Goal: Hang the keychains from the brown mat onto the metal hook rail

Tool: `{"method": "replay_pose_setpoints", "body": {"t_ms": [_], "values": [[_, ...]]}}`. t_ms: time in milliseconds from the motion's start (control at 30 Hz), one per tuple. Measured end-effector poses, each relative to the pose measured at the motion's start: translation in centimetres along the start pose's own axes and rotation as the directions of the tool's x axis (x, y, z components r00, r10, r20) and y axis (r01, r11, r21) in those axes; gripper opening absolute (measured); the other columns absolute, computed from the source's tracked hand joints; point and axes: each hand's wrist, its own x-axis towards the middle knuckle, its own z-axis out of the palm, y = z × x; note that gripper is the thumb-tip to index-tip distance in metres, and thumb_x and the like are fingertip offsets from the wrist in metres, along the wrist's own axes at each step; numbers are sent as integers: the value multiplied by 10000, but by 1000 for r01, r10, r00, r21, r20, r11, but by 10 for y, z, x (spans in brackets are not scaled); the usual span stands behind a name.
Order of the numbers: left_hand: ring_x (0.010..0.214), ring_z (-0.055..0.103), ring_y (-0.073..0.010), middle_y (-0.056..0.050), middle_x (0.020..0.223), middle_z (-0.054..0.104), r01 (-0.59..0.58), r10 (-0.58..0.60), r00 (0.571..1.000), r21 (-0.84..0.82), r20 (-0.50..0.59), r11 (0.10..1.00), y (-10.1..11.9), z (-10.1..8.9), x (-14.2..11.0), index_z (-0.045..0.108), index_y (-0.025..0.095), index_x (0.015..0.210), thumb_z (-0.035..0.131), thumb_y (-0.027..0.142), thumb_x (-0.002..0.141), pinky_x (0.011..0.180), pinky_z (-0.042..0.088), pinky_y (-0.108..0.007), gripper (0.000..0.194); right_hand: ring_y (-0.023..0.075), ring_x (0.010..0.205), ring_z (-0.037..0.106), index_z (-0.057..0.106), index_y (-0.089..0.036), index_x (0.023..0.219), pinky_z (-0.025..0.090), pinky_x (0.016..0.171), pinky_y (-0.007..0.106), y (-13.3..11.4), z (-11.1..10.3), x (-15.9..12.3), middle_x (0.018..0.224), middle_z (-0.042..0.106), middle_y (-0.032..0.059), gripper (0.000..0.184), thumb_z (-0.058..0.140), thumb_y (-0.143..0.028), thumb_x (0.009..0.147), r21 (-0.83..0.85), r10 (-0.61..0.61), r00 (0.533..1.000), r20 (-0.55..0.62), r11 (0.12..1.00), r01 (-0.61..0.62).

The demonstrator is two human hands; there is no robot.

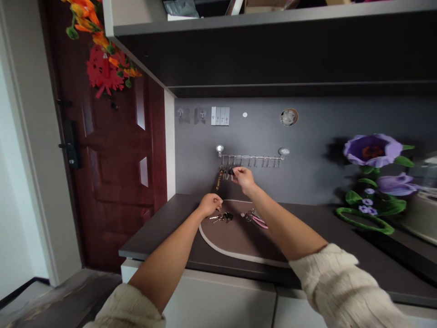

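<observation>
My right hand (243,178) is raised to a metal hook rail (251,157) on the grey wall. Its fingers pinch a small bunch of keys (231,171) with a dark piece, close under the left hooks. Beside it hangs a key strap (219,179) with yellowish lettering. Lower down, my left hand (210,204) is closed with curled fingers above the mat's left edge; whatever they hold, if anything, is hidden. Just below it, a dark key bunch (222,217) lies on the brown mat (235,239). Farther right on the mat are keys with a pink strap (258,222), partly behind my right forearm.
A dark shelf (273,54) overhangs the counter (164,223). Purple fabric flowers (372,150) stand at the right, near a pale rounded container (423,209). Clear hooks (202,115) and a switch-like panel (220,116) are on the wall. A red-brown door (116,214) is at left.
</observation>
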Motion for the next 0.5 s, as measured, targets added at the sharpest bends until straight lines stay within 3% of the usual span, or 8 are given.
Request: {"method": "replay_pose_setpoints", "body": {"t_ms": [200, 500], "values": [[465, 500, -61, 12, 510, 550, 7, -8, 1000, 44, 14, 999, -3, -1, 1, 557, 123, 593, 520, 133, 696, 492, 396, -178, 110, 33, 474, 469, 498, -147, 666, 451, 484, 165, -9, 20, 23, 587, 506, -31, 85, 454, -101, 722, 27, 28, 993, -119, 999, -25], [465, 485, -50, 6, 528, 555, 11, -12, 999, 46, 36, 999, -1, -3, 0, 568, 103, 618, 501, 134, 707, 501, 395, -174, 116, 48, 432, 491, 515, -136, 606, 472, 433, 178, 3, 33, 43, 506, 483, -44, 107, 485, -98, 701, 46, 60, 949, -309, 998, -48]]}}
